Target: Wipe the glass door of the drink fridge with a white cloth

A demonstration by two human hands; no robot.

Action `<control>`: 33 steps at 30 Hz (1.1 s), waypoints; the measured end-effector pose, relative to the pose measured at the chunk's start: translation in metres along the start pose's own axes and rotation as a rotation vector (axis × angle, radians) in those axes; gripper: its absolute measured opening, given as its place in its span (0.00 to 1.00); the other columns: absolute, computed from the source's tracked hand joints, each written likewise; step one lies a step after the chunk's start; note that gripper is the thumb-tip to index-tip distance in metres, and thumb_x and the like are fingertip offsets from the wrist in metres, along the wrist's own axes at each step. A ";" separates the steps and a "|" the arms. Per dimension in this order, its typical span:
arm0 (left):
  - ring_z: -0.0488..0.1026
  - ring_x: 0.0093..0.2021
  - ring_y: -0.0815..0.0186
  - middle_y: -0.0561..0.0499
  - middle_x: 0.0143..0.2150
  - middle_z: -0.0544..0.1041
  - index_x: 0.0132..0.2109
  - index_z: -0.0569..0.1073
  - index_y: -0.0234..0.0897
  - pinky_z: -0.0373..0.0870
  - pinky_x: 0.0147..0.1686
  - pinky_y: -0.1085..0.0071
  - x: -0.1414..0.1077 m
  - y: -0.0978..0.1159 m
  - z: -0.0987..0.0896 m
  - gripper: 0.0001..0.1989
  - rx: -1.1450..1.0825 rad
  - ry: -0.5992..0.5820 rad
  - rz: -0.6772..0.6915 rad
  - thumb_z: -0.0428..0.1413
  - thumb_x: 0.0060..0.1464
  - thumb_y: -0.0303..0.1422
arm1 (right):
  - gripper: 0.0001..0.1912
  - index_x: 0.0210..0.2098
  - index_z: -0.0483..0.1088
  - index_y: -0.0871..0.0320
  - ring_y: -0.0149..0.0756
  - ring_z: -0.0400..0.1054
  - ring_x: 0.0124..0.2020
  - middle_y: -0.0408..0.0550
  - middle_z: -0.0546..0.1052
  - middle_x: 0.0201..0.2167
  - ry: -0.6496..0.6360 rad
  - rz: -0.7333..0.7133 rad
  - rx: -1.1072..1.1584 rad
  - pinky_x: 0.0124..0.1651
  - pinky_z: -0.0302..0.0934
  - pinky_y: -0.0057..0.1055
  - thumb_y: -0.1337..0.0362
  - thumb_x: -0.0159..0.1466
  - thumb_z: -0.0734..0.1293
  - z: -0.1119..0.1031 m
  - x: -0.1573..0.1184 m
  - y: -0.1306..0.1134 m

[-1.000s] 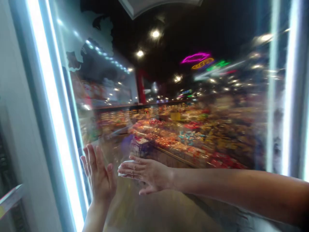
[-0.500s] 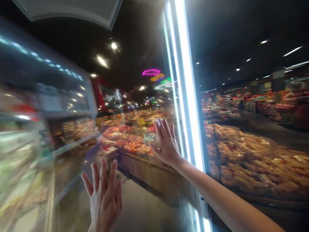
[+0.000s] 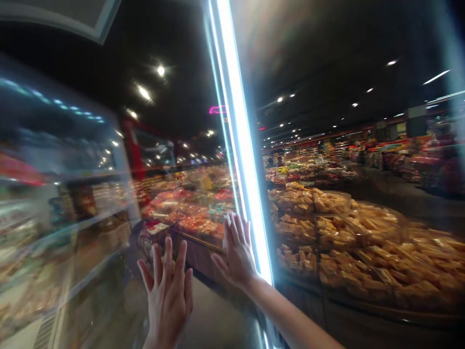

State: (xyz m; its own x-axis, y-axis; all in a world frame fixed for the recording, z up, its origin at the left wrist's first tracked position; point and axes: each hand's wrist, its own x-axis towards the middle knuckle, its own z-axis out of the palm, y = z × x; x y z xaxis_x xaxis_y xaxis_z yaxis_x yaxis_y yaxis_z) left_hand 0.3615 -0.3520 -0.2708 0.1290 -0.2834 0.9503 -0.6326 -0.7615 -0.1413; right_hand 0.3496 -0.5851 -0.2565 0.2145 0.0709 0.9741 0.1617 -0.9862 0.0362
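In front of me is a see-through glass panel (image 3: 203, 310) with faint reflections, beside a bright upright light strip (image 3: 241, 126). My right hand (image 3: 238, 257) reaches in from the lower right, fingers stretched flat against the glass just left of the strip. A small white cloth (image 3: 229, 219) shows at its fingertips and seems pressed under them; most of it is hidden. Lower and to the left, my left hand (image 3: 169, 291) is raised palm forward with fingers spread. It holds nothing, and whether it touches the glass I cannot tell.
Blurred shelves (image 3: 25, 271) of goods run along the left. Beyond the panel stands a display of colourful packs (image 3: 196, 215). Heaped wrapped packs (image 3: 363, 242) fill a bin at right, with an aisle (image 3: 378, 179) and more shelving behind.
My right hand has slid down and slightly left over the glass with the white cloth. My left hand sits a little further right. The view has turned right, shifting the light strip left.
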 end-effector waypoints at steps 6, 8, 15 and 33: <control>0.37 0.79 0.48 0.45 0.80 0.44 0.77 0.43 0.49 0.33 0.74 0.34 -0.009 -0.006 -0.003 0.42 0.039 -0.009 -0.025 0.53 0.64 0.28 | 0.49 0.77 0.22 0.57 0.60 0.29 0.79 0.59 0.39 0.79 0.041 0.056 0.015 0.73 0.42 0.73 0.46 0.72 0.57 0.000 0.026 -0.003; 0.36 0.79 0.48 0.45 0.80 0.43 0.77 0.43 0.49 0.33 0.74 0.34 -0.012 -0.008 -0.005 0.42 0.044 -0.022 -0.034 0.53 0.64 0.28 | 0.49 0.77 0.22 0.57 0.59 0.30 0.79 0.58 0.40 0.79 0.047 0.039 0.026 0.75 0.39 0.72 0.44 0.72 0.57 0.004 0.032 -0.013; 0.34 0.80 0.49 0.44 0.80 0.43 0.77 0.43 0.48 0.33 0.74 0.33 -0.042 -0.030 -0.022 0.41 0.084 -0.074 -0.084 0.53 0.64 0.28 | 0.50 0.78 0.34 0.60 0.51 0.45 0.78 0.57 0.57 0.75 -0.173 -0.407 0.071 0.76 0.47 0.59 0.37 0.70 0.56 0.016 0.002 -0.048; 0.27 0.79 0.49 0.49 0.80 0.38 0.76 0.45 0.52 0.27 0.73 0.33 -0.134 -0.135 -0.066 0.41 0.102 -0.130 -0.127 0.55 0.64 0.30 | 0.45 0.77 0.37 0.66 0.46 0.29 0.80 0.55 0.47 0.78 -0.159 -0.323 0.062 0.79 0.24 0.54 0.49 0.73 0.60 0.055 -0.049 -0.191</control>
State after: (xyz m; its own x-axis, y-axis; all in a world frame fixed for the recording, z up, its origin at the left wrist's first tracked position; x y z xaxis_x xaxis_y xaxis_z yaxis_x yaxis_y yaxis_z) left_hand 0.3789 -0.1726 -0.3609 0.3048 -0.2492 0.9192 -0.5250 -0.8492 -0.0561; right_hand 0.3614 -0.3921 -0.3234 0.2887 0.4046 0.8677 0.3027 -0.8984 0.3182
